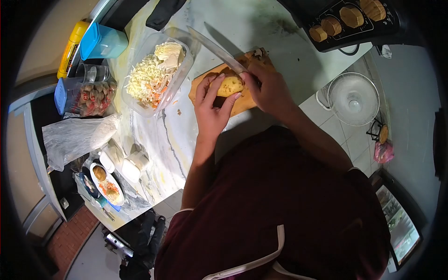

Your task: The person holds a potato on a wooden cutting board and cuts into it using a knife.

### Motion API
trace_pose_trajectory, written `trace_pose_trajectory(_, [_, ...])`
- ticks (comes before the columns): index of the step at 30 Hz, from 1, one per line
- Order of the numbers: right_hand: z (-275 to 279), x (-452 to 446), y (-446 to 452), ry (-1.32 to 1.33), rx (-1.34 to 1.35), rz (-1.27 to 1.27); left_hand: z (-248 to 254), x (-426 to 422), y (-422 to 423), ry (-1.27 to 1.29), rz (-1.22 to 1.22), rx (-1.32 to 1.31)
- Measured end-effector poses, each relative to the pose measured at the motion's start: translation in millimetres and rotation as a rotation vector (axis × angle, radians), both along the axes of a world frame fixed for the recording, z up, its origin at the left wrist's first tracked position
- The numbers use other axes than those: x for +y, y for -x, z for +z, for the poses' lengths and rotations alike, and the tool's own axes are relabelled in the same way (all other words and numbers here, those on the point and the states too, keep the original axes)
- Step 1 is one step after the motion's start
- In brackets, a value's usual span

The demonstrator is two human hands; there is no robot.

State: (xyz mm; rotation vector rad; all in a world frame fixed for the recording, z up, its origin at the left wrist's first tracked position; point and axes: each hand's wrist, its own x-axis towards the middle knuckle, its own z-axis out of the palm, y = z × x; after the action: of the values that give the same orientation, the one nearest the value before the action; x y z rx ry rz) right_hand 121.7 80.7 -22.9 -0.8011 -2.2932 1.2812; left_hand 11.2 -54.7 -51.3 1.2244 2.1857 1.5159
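At the far left of the marbled table (172, 163), a yellow bottle (72, 49) stands near a box with a blue lid (105, 44). Below them sit a clear glass (95, 73) and a blue-lidded jar (95, 100) of small brown things. Nearer the person, a clear plastic bag (77, 137) lies crumpled, and a white oval plate (110, 178) bears 1 brown round piece of food and some shredded food. Just beside it are 2 tubs (133, 170) with white lids.

Next comes a large clear tub (188, 63) with pale cabbage (142, 77) and orange shreds (156, 95) in it.

The left hand (210, 105) has its thumb and fingers clamped on the sides of a potato (231, 86), mostly peeled, with brown specks. The potato is over the wooden board (242, 107), between the 2 hands.

The right hand (270, 88) has its fingers closed around the handle of a knife (214, 47). The blade slants up and left, past the potato's far side; I cannot tell whether its edge touches the potato.

Farther right are a black appliance (392, 28) with 4 brown knobs (351, 17) and a clear ribbed bowl (353, 100).
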Motion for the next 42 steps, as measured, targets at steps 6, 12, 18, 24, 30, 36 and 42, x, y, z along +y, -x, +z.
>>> trace_pose_trajectory(6, [13, -1, -2, 0.056, -0.005, 0.021, 1, 0, -2, 0.005, 0.026, -0.036])
trace_pose_trajectory(12, [1, 6, -1, 0.095, 0.032, -0.04, 1, 2, -2, -0.002, 0.01, -0.014])
trace_pose_trajectory(18, [-3, 7, -1, 0.09, 0.062, -0.005, -2, 1, -4, -0.01, 0.015, -0.006])
trace_pose_trajectory(24, [0, 4, -3, 0.1, 0.009, 0.031, -4, -1, -5, 0.011, 0.025, 0.036])
trace_pose_trajectory(30, [2, 8, -4, 0.164, -0.045, 0.007, -5, 0, -4, -0.015, 0.021, 0.061])
trace_pose_trajectory(36, [-11, 6, -3, 0.211, 0.044, -0.044, -2, -1, 0, 0.016, 0.035, 0.04])
trace_pose_trajectory(42, [-12, -1, -3, 0.247, -0.022, -0.098, -1, -3, -2, 0.008, 0.026, -0.055])
